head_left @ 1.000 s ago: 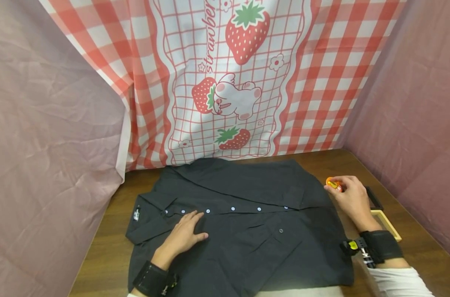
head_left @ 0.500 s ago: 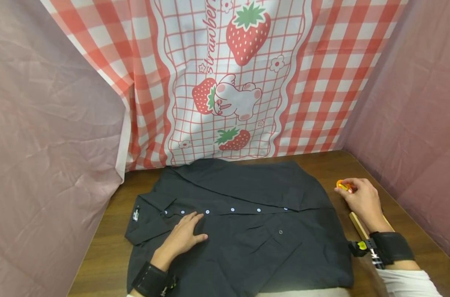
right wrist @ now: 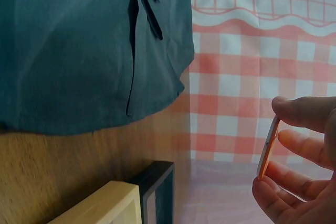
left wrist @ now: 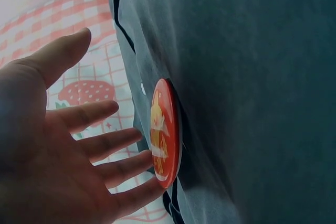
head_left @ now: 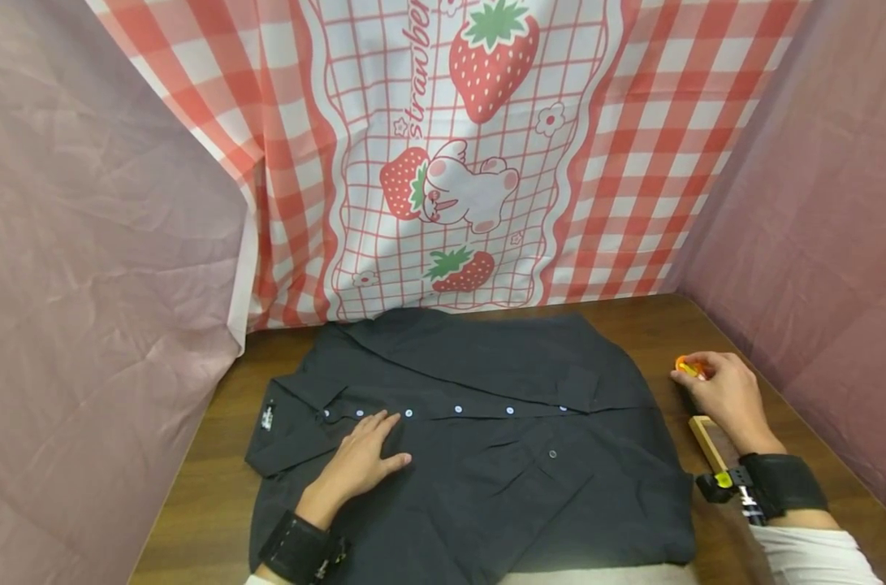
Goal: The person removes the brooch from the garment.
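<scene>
A dark button-up shirt [head_left: 472, 463] lies spread on the wooden table, its collar toward the left. Resting over its left part, my left hand [head_left: 362, 455] has its fingers spread and straight. A round red pin badge [left wrist: 167, 132] with a yellow picture sits on the shirt by the left fingertips in the left wrist view; the hand hides it in the head view. Past the shirt's right edge, my right hand [head_left: 728, 398] pinches an orange-red round badge [right wrist: 269, 145] by its rim between thumb and fingers. That badge is seen nearly edge-on in the right wrist view.
Under the right forearm lie a light wooden frame [head_left: 708, 443] and a black frame [right wrist: 160, 182], side by side on the table [head_left: 654, 317]. A strawberry-print checked cloth [head_left: 633, 162] hangs behind, with pinkish curtains [head_left: 830, 244] at both sides.
The right hand has moved rightward with its badge, away from the shirt and above the frames. The left hand stays in place on the shirt.
</scene>
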Demonstrator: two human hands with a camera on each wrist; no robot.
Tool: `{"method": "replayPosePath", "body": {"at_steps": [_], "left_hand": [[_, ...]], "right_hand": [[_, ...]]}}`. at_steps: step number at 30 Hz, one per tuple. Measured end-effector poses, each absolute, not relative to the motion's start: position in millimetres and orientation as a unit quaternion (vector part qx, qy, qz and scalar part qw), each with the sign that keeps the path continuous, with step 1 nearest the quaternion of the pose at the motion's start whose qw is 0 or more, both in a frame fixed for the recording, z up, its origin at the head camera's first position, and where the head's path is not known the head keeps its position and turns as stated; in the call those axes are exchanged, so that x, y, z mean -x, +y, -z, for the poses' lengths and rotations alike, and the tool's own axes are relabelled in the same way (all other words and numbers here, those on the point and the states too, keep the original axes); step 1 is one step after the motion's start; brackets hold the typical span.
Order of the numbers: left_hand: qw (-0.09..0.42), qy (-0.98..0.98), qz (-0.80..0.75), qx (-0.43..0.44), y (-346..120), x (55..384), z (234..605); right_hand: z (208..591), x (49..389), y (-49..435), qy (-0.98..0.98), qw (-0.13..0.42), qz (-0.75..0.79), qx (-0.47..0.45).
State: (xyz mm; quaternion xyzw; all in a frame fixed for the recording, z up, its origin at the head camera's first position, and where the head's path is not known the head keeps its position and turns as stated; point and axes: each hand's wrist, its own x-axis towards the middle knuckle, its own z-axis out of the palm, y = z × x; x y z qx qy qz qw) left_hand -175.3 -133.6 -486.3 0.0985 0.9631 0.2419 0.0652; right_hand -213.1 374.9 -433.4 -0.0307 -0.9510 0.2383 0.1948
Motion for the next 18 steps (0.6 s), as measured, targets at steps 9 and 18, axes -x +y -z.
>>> {"method": "replayPosePath", "body": {"at_steps": [9,18], "left_hand": [[0.051,0.963,-0.243,-0.108,-136.8,172.9,487.2],[0.056,0.961,-0.249,-0.105,-139.2,171.6,485.0]], "right_hand": [[437.6,215.3,389.1,-0.959,0.175,-0.219,0.029],[439.7,216.5,400.3,-0.963,0.159,-0.216,0.036]]}}
